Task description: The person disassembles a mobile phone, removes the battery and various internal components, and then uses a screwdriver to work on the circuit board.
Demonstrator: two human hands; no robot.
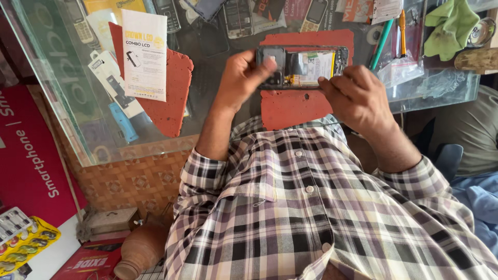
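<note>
An opened black smartphone [306,66] with its back cover off shows a pale battery and circuit parts. My left hand [241,78] grips its left end, thumb blurred over the camera area. At the lower right edge my right hand [358,96] holds the phone, fingertips pinched against the frame. The phone hovers above a red foam mat [290,106] on a glass counter [78,103].
A white boxed screen part [144,54] lies on a second red mat [174,98] to the left. Old phones show under the glass. A green cloth [452,26], teal and orange tools [391,31] and plastic bags sit at the right. A clay pot [140,251] stands on the floor.
</note>
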